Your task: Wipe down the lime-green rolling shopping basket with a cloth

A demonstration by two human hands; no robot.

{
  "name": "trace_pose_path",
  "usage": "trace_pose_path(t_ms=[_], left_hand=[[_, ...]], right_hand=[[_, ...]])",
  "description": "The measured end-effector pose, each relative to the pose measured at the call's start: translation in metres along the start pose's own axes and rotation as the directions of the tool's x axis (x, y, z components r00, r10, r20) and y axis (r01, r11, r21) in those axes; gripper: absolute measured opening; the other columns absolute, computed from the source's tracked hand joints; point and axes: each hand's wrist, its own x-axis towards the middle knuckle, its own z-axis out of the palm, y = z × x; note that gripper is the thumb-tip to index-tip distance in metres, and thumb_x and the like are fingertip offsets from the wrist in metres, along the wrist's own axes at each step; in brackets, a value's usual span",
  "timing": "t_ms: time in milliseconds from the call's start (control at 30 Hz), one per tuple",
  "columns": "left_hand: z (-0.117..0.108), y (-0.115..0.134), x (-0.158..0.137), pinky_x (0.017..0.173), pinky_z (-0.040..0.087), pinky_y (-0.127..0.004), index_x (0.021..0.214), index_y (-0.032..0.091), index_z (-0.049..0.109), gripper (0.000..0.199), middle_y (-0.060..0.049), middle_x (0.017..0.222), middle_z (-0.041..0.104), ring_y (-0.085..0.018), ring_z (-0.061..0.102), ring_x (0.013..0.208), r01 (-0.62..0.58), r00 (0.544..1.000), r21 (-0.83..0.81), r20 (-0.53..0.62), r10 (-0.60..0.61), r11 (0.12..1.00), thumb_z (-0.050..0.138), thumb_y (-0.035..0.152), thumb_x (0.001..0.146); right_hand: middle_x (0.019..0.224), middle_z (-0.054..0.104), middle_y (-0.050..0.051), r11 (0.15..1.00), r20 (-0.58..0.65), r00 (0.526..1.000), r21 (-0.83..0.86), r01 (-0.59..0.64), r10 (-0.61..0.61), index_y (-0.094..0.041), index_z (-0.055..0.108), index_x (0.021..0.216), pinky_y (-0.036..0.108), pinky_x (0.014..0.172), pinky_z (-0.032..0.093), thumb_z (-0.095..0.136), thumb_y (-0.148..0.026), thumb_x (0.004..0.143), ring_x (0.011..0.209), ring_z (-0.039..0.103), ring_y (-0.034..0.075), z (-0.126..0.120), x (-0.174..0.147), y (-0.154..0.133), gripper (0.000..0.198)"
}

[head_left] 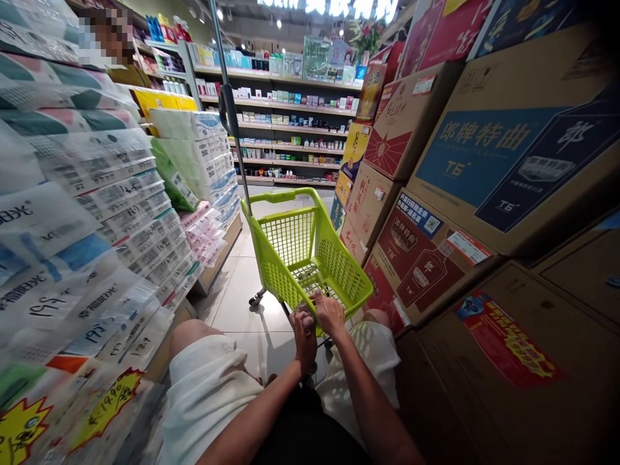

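Observation:
A lime-green shopping basket cart (pixel 285 281) stands between my knees, its lattice basket tilted in view and a long dark handle pole (pixel 227 97) rising at its far left corner. Close together at the basket's near corner are both my hands. My left hand (pixel 304 329) is closed, with a small crumpled-looking greyish-pink shape at its fingers that is too unclear to name. Over the near rim, my right hand (pixel 330 314) has its fingers curled in and one digit pointing up; what they grip is hidden. A few bars show at the basket's bottom.
Stacked paper packs (pixel 121 187) with price tags line the left side. Liquor cartons (pixel 475 142) rise close on the right. Shelves of small boxes and bottles (pixel 290 106) span the back. Pale floor tiles (pixel 227 284) run between. Another person (pixel 111 39) stands at upper left.

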Motion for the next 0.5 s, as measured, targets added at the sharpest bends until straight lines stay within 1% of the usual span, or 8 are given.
trace_pose_path(t_ms=[100,167,267,367,500], left_hand=[[0.001,0.007,0.011,0.099,0.052,-0.044,0.1,0.021,0.062,0.024,-0.007,0.104,0.058,-0.025,0.06,0.103,-0.012,1.0,0.008,0.028,0.012,1.0,0.064,0.044,0.093],[0.001,0.009,0.013,0.097,0.052,-0.043,0.1,0.021,0.062,0.023,-0.007,0.103,0.058,-0.024,0.06,0.101,0.001,0.999,0.01,0.039,-0.001,1.0,0.064,0.043,0.093],[0.001,0.009,0.009,0.094,0.052,-0.042,0.101,0.021,0.061,0.023,-0.008,0.104,0.058,-0.024,0.059,0.101,0.037,0.999,0.004,0.006,-0.037,0.999,0.062,0.043,0.095],[0.002,0.007,0.009,0.097,0.051,-0.043,0.102,0.021,0.06,0.023,-0.008,0.105,0.058,-0.025,0.059,0.103,0.041,0.999,-0.001,-0.006,-0.041,0.999,0.062,0.042,0.094],[0.0,0.007,0.026,0.098,0.051,-0.044,0.099,0.021,0.06,0.026,-0.007,0.104,0.056,-0.024,0.059,0.102,0.038,0.999,-0.02,0.015,-0.037,0.999,0.067,0.045,0.09]], right_hand=[[0.116,0.08,0.009,1.0,0.0,1.0,-0.009,0.004,-0.004,-0.025,0.076,0.122,0.027,0.094,0.047,0.014,-0.046,0.113,0.114,0.073,0.02,0.001,0.001,0.001,0.066],[0.116,0.08,0.01,1.0,0.0,1.0,-0.009,0.006,-0.006,-0.025,0.076,0.121,0.027,0.094,0.048,0.014,-0.046,0.113,0.114,0.073,0.02,0.003,0.002,0.002,0.067],[0.116,0.08,0.008,1.0,-0.005,1.0,0.001,0.011,-0.011,-0.026,0.076,0.12,0.028,0.095,0.048,0.013,-0.046,0.113,0.114,0.073,0.021,0.004,0.003,0.003,0.067],[0.114,0.08,0.009,1.0,-0.013,1.0,-0.008,0.007,-0.007,-0.025,0.077,0.12,0.029,0.095,0.049,0.014,-0.046,0.112,0.114,0.073,0.022,0.004,0.002,0.003,0.067],[0.115,0.08,0.011,1.0,-0.011,1.0,-0.023,0.004,-0.004,-0.025,0.077,0.12,0.029,0.095,0.049,0.015,-0.046,0.112,0.115,0.073,0.022,0.004,0.003,0.002,0.066]])
